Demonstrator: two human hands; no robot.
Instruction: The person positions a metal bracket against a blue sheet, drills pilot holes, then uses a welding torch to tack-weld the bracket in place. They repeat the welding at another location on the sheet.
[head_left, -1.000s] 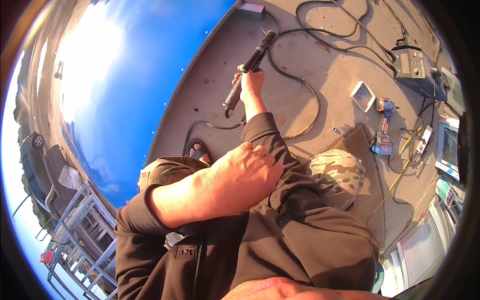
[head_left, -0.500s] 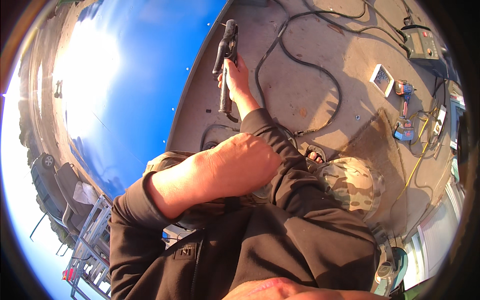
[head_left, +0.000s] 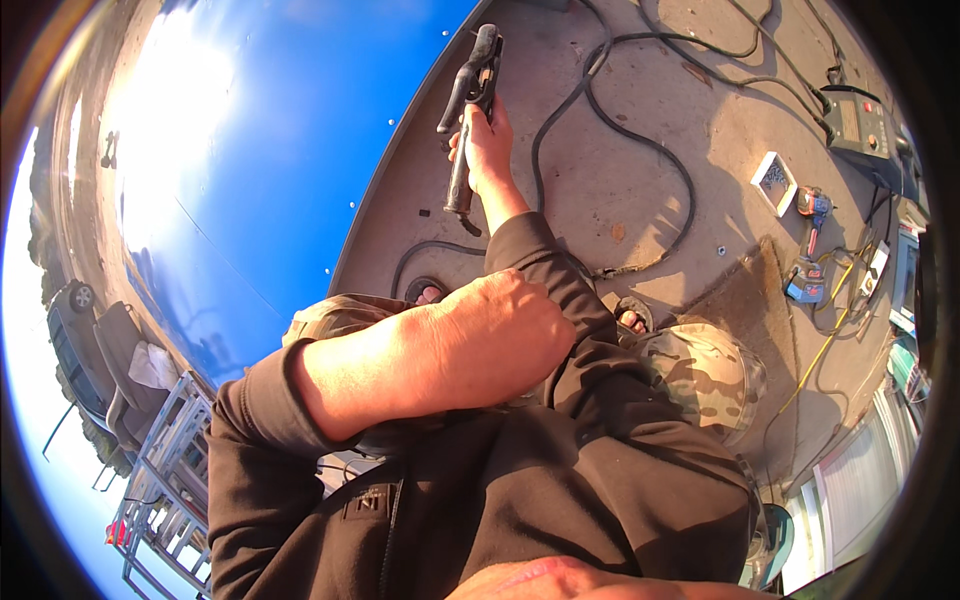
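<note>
My right hand (head_left: 490,150) reaches forward, its fingers wrapped round the grip of a black welding electrode holder (head_left: 466,88). The holder's jaw end points away from me, and no rod can be made out in it. My left forearm crosses in front of my chest. The left hand (head_left: 510,330) is bent into a fist shape against the dark sleeve (head_left: 540,255) of my right arm. Its fingertips are hidden behind the back of the hand, so whether it pinches the cloth does not show.
A glossy blue panel (head_left: 300,130) with a dark edge rises at the left. Black cables (head_left: 660,150) loop over the concrete. To the right are a welding machine (head_left: 860,130), a white tray of small screws (head_left: 774,184), a cordless drill (head_left: 808,245), a brown mat (head_left: 750,300) and a yellow cord (head_left: 825,350).
The view has shifted slightly. My right hand with the electrode holder sits a little farther up and right in the picture. The left hand stays against the right sleeve, and more of my left foot shows.
</note>
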